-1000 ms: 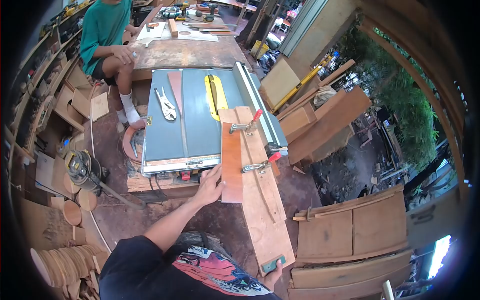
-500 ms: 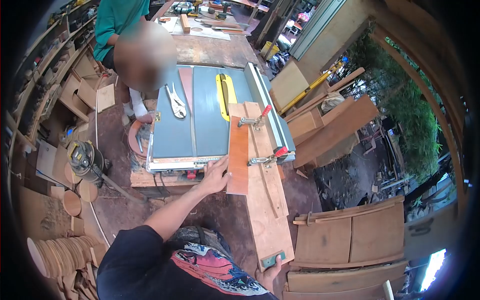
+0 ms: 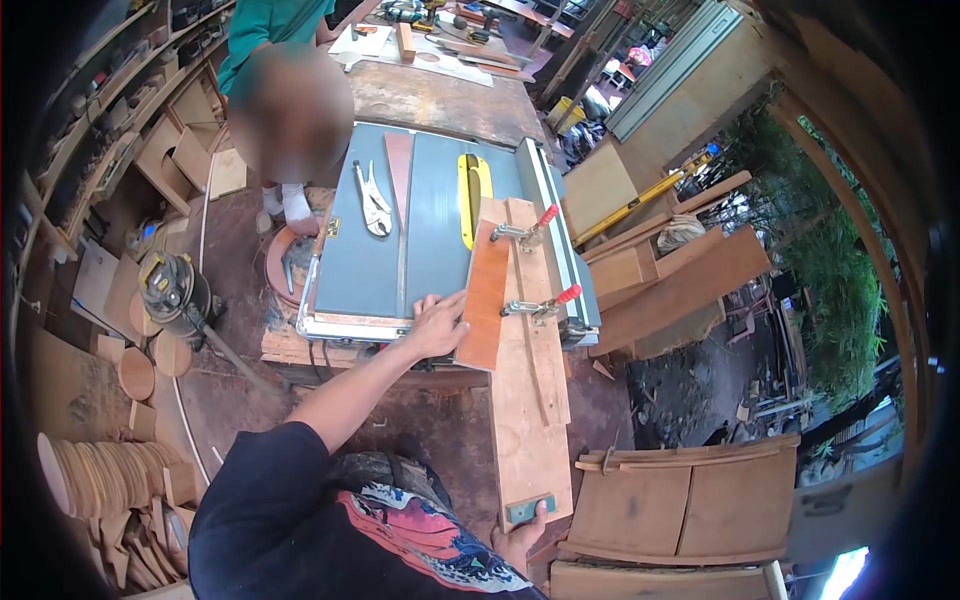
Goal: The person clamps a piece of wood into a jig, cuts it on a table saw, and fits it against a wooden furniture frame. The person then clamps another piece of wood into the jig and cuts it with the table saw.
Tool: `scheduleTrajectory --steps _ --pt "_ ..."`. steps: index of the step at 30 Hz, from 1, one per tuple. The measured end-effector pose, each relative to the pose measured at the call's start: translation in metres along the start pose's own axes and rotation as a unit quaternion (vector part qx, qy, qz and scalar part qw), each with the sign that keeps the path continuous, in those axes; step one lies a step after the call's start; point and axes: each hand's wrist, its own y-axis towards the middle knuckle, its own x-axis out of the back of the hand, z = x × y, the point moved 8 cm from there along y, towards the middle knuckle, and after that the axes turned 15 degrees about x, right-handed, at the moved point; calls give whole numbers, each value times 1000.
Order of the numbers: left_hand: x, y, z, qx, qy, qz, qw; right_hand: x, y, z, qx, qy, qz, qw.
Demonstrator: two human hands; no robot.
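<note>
A long pale wooden jig board [image 3: 528,455] lies partly on the grey table saw top [image 3: 435,190] and sticks out over its front edge. Two red-handled toggle clamps [image 3: 548,304] press on a reddish-brown board [image 3: 487,300] along the jig's left side. My left hand [image 3: 438,326] rests at the saw's front edge, its fingers partly spread and touching the left side of the reddish board. At the near end, my right hand [image 3: 520,540] grips the jig, with the thumb against a green block [image 3: 530,508]; its other fingers are mostly hidden underneath.
Locking pliers [image 3: 374,200] lie on the saw top, left of the yellow throat plate [image 3: 470,200]. The rip fence [image 3: 560,215] runs along the right. Another person in a green shirt [image 3: 265,28] is at the far left. A shop vacuum [image 3: 175,288] stands on the floor.
The jig and its clamped board have slid a little forward over the saw top, my hands moving along with them. The whole view has shifted slightly.
</note>
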Motion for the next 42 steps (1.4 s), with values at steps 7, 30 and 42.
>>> scheduleTrajectory --steps 7,30,42 --pt "-5 14 11 12 11 1 1000 1 15 -11 9 -3 20 1000" --pt "-5 55 24 30 33 -4 999 -43 21 -19 26 14 4 1000" --pt "-2 77 25 58 22 -13 998 -64 29 -25 48 26 -16 998"
